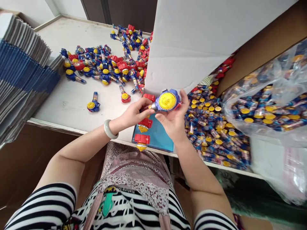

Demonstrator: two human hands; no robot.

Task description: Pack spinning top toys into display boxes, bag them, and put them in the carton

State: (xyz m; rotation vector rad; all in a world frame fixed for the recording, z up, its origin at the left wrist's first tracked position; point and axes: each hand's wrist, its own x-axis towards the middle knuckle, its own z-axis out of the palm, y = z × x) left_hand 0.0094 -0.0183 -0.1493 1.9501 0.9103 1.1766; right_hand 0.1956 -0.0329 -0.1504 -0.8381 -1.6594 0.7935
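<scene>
A blue toy with a round yellow face [167, 101] is held between both hands above a blue box [160, 134]. My left hand [140, 111] pinches the toy's tube end between thumb and fingers. Around the toy's wide blue end curl the fingers of my right hand [176, 118], its thumb apart from the toy. Red toys with yellow faces line the left side of the box, one of them [142, 140] nearest the front edge. A bracelet circles my left wrist.
Many blue and red toys [103, 65] lie heaped on the white table [59, 99]. Folded cartons [24, 67] stand at the left. A white cardboard flap [189, 41] rises behind my hands. Small tubes [216, 134] and a clear plastic bag [266, 92] fill the right side.
</scene>
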